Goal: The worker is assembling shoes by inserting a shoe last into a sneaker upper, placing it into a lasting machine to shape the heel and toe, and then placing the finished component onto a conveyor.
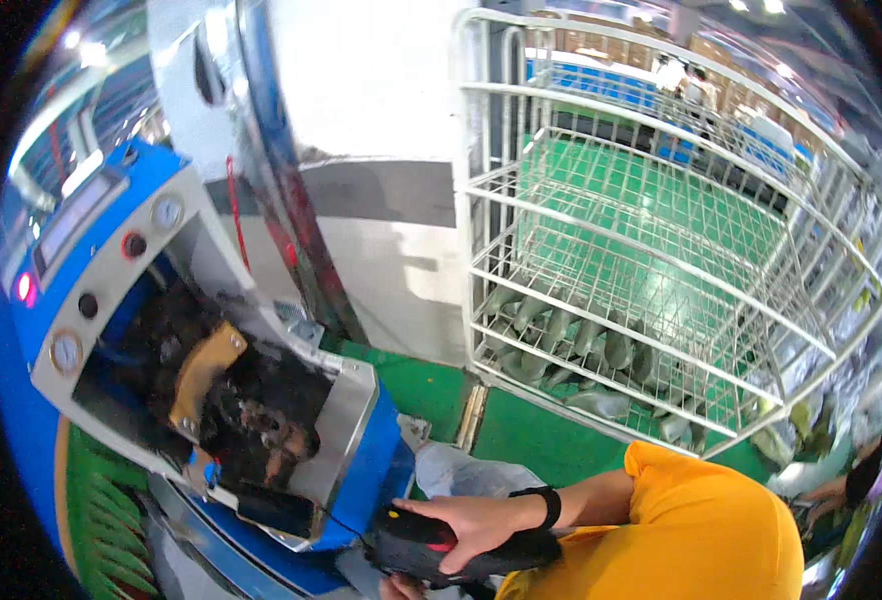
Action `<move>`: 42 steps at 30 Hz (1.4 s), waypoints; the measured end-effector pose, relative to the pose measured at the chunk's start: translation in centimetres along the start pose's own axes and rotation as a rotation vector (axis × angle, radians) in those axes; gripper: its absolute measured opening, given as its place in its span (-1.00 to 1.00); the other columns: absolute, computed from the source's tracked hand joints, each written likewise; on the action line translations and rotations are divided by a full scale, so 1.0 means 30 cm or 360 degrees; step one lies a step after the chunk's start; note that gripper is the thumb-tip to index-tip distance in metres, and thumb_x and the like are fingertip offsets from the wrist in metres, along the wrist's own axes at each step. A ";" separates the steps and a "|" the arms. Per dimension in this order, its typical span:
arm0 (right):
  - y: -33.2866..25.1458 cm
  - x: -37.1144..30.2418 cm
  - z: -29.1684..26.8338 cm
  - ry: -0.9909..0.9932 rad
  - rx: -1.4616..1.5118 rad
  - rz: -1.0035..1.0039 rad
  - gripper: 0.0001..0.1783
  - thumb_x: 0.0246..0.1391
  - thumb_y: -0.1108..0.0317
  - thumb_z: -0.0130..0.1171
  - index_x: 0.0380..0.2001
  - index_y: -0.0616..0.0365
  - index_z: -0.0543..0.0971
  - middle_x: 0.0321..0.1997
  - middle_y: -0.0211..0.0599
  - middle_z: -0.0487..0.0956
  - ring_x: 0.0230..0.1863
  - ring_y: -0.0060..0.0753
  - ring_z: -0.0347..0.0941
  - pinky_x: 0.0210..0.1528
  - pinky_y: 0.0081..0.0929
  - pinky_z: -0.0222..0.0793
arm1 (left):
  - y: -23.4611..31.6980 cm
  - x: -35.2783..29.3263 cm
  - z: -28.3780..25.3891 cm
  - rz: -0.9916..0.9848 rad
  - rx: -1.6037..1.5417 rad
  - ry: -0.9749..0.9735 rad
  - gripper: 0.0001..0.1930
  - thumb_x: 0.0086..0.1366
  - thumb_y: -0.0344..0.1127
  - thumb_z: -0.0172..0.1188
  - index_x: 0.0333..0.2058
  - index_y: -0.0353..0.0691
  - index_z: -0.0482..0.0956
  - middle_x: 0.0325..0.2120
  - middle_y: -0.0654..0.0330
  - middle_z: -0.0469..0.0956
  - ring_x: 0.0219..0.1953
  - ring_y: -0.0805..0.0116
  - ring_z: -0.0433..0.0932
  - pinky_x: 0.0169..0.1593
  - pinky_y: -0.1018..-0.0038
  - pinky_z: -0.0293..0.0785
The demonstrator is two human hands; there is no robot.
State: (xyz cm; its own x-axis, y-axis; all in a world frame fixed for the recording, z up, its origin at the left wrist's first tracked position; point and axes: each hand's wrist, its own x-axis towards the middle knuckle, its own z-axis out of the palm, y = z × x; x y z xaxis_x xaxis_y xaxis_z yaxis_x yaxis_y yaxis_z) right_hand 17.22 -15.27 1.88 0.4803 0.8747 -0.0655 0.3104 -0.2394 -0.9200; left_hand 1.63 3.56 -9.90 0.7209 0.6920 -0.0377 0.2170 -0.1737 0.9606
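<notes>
At the lower middle, a black shoe-like piece (416, 545) with a red patch and a small yellow dot is held low in front of the blue machine. My right hand (476, 525), a black band on its wrist, grips it from above, thumb and fingers closed over it. Only a few fingers of my left hand (401, 588) show at the lower edge; they look curled against the underside of the same piece, the rest cut off. The piece's exact kind is partly hidden by my hand.
The blue machine (361, 490) at left has gauges, knobs, a screen and a tan curved part (201, 380) inside its dark opening. A white wire cage rack (651, 220) at right carries several grey-green shoe lasts (561, 330) low down. A pale plastic bag (471, 470) lies beyond my hand.
</notes>
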 end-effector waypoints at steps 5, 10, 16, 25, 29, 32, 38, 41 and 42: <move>0.055 -0.049 -0.036 -0.0014 0.0371 0.0100 0.30 -0.17 0.15 0.48 0.55 0.13 -0.08 0.24 -0.03 0.48 0.15 -0.17 0.47 0.20 -0.36 0.33 | 0.060 -0.075 -0.048 0.0533 0.0194 -0.0333 -0.78 0.45 -0.33 0.06 -0.34 -0.36 0.51 -0.49 -0.04 0.52 -0.46 -0.06 0.43 -0.33 0.18 0.42; 0.127 -0.010 -0.081 0.0247 0.0346 -0.0011 0.29 -0.21 0.06 0.49 0.55 0.03 0.00 0.14 -0.10 0.54 0.11 -0.23 0.49 0.15 -0.40 0.38 | 0.136 -0.122 -0.067 -0.0159 -0.2345 -0.1100 -0.89 0.47 -0.42 0.10 -0.20 -0.32 0.57 -0.42 0.14 0.57 -0.45 0.43 0.42 -0.33 0.44 0.44; 0.015 0.043 -0.218 0.0341 0.0337 -0.0095 0.28 -0.21 0.10 0.50 0.55 0.02 0.02 0.14 -0.08 0.55 0.13 -0.22 0.50 0.19 -0.40 0.36 | 0.102 -0.129 -0.062 0.0030 -0.1570 -0.1210 -0.88 0.47 -0.40 0.10 -0.22 -0.32 0.56 -0.41 0.14 0.57 -0.46 0.43 0.41 -0.35 0.46 0.42; -0.132 0.093 -0.364 0.0176 0.0152 0.0010 0.26 -0.17 0.12 0.53 0.54 0.11 0.04 0.43 -0.08 0.37 0.30 -0.29 0.38 0.30 -0.47 0.25 | 0.025 -0.191 -0.040 -0.0358 -0.0834 -0.0933 -0.80 0.49 -0.29 0.07 -0.28 -0.30 0.54 -0.39 0.13 0.55 -0.44 0.38 0.42 -0.31 0.44 0.38; -0.203 0.128 -0.383 0.0214 -0.0147 -0.0174 0.31 -0.18 -0.02 0.60 0.51 0.21 0.07 0.52 -0.09 0.25 0.47 -0.32 0.19 0.48 -0.43 0.08 | 0.249 -0.181 -0.041 -0.0581 -0.1193 -0.0452 -0.76 0.46 -0.23 0.10 -0.31 -0.31 0.54 -0.39 0.13 0.56 -0.36 0.37 0.44 -0.21 0.42 0.34; -0.318 0.143 -0.410 0.0233 -0.0013 -0.0042 0.19 -0.17 0.28 0.59 0.50 0.14 0.15 0.37 -0.21 0.46 0.31 -0.43 0.38 0.38 -0.46 0.21 | 0.056 -0.122 -0.035 -0.0109 -0.1278 -0.0672 -0.84 0.34 -0.39 0.22 -0.23 -0.41 0.60 -0.24 -0.05 0.69 -0.17 0.17 0.65 -0.02 0.23 0.55; -0.434 0.293 -0.430 0.0259 0.0228 -0.0013 0.21 -0.21 0.40 0.60 0.50 0.23 0.14 0.35 -0.20 0.44 0.31 -0.46 0.34 0.39 -0.51 0.16 | 0.130 -0.069 -0.037 -0.0146 -0.1707 -0.0835 -0.85 0.37 -0.46 0.12 -0.16 -0.36 0.60 -0.16 -0.07 0.65 0.00 0.04 0.59 0.17 0.11 0.44; -0.538 0.369 -0.468 0.0303 -0.0056 -0.0025 0.17 -0.18 0.39 0.57 0.49 0.25 0.15 0.28 -0.28 0.47 0.06 -0.55 0.45 0.11 -0.60 0.36 | 0.145 -0.049 -0.017 -0.0142 -0.1982 -0.0907 -0.83 0.40 -0.47 0.07 -0.13 -0.37 0.60 -0.15 -0.04 0.66 0.02 0.06 0.59 0.20 0.12 0.42; -0.564 0.401 -0.477 0.0316 -0.0088 -0.0068 0.17 -0.18 0.38 0.57 0.49 0.24 0.16 0.26 -0.29 0.48 -0.01 -0.57 0.47 0.03 -0.63 0.39 | 0.147 -0.035 -0.007 -0.0131 -0.2030 -0.0911 -0.82 0.40 -0.46 0.06 -0.13 -0.37 0.60 -0.16 -0.05 0.66 0.02 0.04 0.59 0.20 0.09 0.42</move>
State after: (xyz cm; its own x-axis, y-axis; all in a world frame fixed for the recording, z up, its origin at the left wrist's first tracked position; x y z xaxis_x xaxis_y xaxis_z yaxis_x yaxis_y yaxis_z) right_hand 29.50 -6.72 22.19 0.6164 0.7855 0.0557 0.3758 -0.2313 -0.8974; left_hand 1.69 2.20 -5.56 0.9677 0.2371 0.0858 -0.2462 0.8152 0.5242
